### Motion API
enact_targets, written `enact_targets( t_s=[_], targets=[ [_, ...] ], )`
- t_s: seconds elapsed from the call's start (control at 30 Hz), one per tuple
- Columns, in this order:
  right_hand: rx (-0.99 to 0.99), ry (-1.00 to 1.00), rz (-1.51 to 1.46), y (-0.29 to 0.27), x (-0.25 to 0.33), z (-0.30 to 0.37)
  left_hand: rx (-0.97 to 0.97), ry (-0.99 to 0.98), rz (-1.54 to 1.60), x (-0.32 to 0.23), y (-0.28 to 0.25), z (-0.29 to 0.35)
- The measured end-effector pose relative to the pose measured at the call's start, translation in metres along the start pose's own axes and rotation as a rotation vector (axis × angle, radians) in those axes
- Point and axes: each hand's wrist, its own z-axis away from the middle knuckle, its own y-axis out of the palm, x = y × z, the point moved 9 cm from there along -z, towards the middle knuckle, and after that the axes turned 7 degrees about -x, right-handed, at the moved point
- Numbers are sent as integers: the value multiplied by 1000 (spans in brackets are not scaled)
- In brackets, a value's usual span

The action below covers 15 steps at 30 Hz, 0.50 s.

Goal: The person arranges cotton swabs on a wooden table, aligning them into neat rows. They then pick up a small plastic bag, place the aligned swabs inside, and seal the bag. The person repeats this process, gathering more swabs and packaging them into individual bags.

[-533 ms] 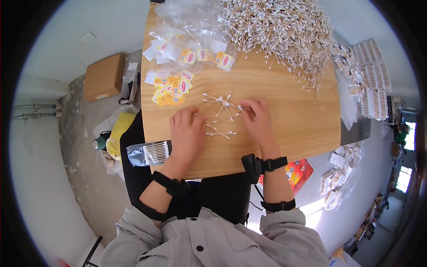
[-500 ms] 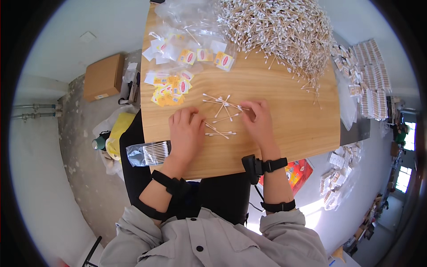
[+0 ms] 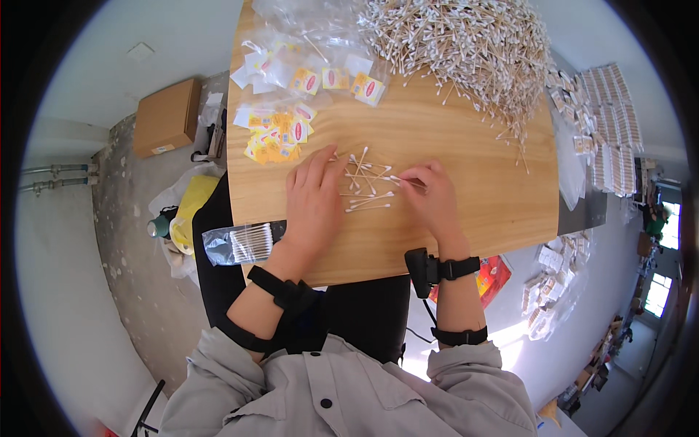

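Note:
A small loose group of cotton swabs [image 3: 366, 173] lies crossed on the wooden table [image 3: 480, 211] between my hands. My right hand [image 3: 435, 198] is closed in a pinch on a cotton swab [image 3: 399, 179] at the right side of this group. On the group's left, my left hand [image 3: 314, 195] rests palm down with its fingers stretched forward. A white swab tip shows beside its fingertips; the rest is hidden. By my left forearm, at the table's near edge, lies a clear packet of cotton swabs [image 3: 251, 242].
A large heap of cotton swabs [image 3: 466, 51] covers the far right of the table. Yellow and white printed cards [image 3: 277, 138] and clear plastic bags [image 3: 306, 33] lie at the far left. Bundled swab packs [image 3: 611, 127] stand beyond the right edge. A cardboard box [image 3: 167, 116] sits on the floor.
My left hand has moved forward and right, its fingers straighter. My right hand has shifted slightly right and down, pinching a swab. The loose swabs lie closer together.

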Motion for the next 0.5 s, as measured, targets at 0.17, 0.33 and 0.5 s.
enact_targets(
  t_s=[0.17, 0.33, 0.5],
  targets=[
    [54, -25, -32, -3, 13, -10, -13, 17, 41, 14, 8, -9],
    [92, -274, 83, 18, 38, -12, -14, -38, 101, 16, 8, -9],
    [73, -262, 61, 15, 28, -11, 1, -34, 100, 19, 4, -9]
  ],
)
